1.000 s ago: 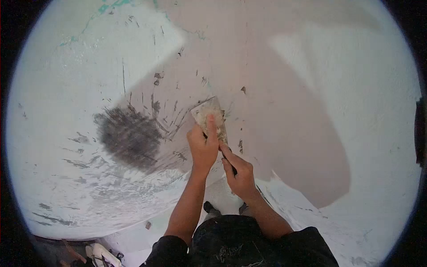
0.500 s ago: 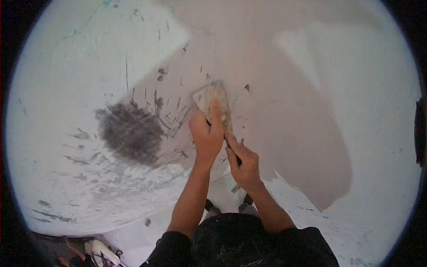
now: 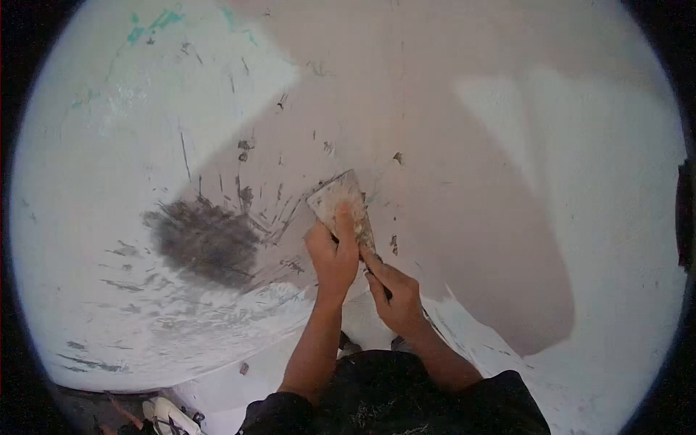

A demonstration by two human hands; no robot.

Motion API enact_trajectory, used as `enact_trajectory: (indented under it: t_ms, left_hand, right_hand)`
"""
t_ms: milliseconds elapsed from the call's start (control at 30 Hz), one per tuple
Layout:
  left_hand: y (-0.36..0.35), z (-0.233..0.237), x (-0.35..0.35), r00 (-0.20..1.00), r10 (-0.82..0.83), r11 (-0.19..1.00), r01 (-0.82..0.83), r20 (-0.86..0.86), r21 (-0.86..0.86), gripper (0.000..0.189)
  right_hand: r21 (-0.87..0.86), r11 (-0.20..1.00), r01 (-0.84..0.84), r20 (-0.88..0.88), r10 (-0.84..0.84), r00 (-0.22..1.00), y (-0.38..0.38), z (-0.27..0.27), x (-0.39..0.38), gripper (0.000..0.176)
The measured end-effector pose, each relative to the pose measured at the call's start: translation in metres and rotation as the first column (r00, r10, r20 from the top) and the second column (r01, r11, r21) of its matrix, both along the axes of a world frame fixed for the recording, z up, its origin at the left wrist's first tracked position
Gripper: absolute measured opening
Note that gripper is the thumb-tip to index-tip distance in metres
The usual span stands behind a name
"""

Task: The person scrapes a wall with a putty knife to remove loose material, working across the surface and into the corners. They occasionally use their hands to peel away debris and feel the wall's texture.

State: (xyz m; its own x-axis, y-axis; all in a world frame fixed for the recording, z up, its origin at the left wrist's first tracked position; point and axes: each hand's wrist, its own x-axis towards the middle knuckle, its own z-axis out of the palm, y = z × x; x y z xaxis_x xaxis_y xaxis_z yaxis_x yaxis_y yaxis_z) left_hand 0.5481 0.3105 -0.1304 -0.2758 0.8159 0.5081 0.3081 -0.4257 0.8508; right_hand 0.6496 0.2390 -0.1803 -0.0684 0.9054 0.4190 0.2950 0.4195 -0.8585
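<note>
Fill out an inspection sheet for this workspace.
Surface: pale wall, dark patch at picture left, streaks and specks around it, broad shadow across the middle.
Job's things: scraper, blade smeared.
Clutter: small brown chunk low in view.
Hands: right hand grips the scraper's handle; left hand lies on its blade, grip unclear.
Cables: nothing seen.
Surroundings: white object at lower left, cut off, unidentified.

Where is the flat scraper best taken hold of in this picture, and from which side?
I would take the scraper by its narrow handle, coming from below: it points toward the wearer, while the wide blade points away. The right hand grips it there. The left hand is at the blade, probably better for support than main grip.
</note>
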Motion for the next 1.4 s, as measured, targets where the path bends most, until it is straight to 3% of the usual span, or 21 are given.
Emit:
enact_trajectory:
  t_ms: [33,167,300,600,667,867,900,967,1067,1200,1300,1367,1400]
  left_hand:
    - [-0.002,0.0,0.002,0.998,0.056,0.998,-0.057,0.037,0.033,0.032]
    - [0.001,0.002,-0.004,0.999,0.001,1.0,-0.002,-0.053,-0.016,0.033]
    - [0.007,-0.001,-0.005,0.999,-0.032,0.999,0.032,0.002,-0.029,0.032]
    - [0.002,-0.014,-0.001,0.998,-0.013,0.999,0.016,0.057,-0.044,0.032]
    - [0.006,-0.012,-0.001,0.996,-0.043,0.997,0.047,0.075,-0.061,0.032]
    - [0.017,0.017,0.013,0.989,0.034,0.997,-0.024,-0.145,0.071,0.038]
    - [0.012,0.013,0.011,0.99,0.035,0.996,-0.023,-0.137,0.087,0.038]
    - [0.005,-0.002,0.004,1.0,-0.005,1.0,0.005,0.0,-0.018,0.037]
    - [0.008,-0.015,-0.001,0.997,-0.024,0.999,0.022,-0.073,-0.037,0.036]
    - [0.006,-0.015,0.002,1.0,-0.027,0.997,0.027,-0.001,-0.072,0.036]
    - [0.011,-0.019,-0.003,1.0,-0.017,1.0,0.017,0.001,-0.025,0.036]
    - [0.017,-0.012,0.002,0.994,-0.037,0.999,0.035,-0.102,-0.017,0.036]
    - [0.026,-0.002,0.01,0.995,-0.006,0.994,0.017,-0.099,0.105,0.036]
  right_hand:
    - [0.001,1.0,-0.003,0.034,0.003,0.999,-0.002,0.0,0.0,0.041]
    - [0.004,1.0,0.003,0.013,-0.003,1.0,0.0,-0.002,-0.002,0.041]
    - [0.015,0.999,0.039,-0.044,-0.038,0.998,0.005,0.01,-0.001,0.043]
    - [-0.049,0.998,0.04,0.031,-0.038,0.999,0.0,0.0,0.002,0.045]
    - [0.013,0.999,0.031,-0.032,-0.03,0.999,-0.003,-0.004,0.0,0.045]
    - [0.004,0.996,0.089,-0.01,-0.089,0.996,0.012,0.004,0.005,0.044]
    - [-0.036,0.995,0.089,-0.027,-0.09,0.996,0.01,0.007,0.004,0.044]
    - [0.056,0.994,0.091,-0.01,-0.091,0.996,0.004,0.0,0.003,0.043]
    - [-0.044,0.999,0.02,-0.012,-0.021,1.0,0.005,-0.009,0.006,0.043]
    - [-0.04,0.999,0.025,-0.031,-0.026,0.999,0.003,-0.006,0.005,0.042]
    - [0.032,0.999,0.022,-0.053,-0.02,0.998,0.004,-0.006,0.0,0.042]
    - [0.071,0.994,0.088,-0.047,-0.085,0.995,0.014,-0.008,0.002,0.046]
    - [-0.029,0.995,0.094,0.002,-0.094,0.996,0.017,0.001,0.007,0.046]
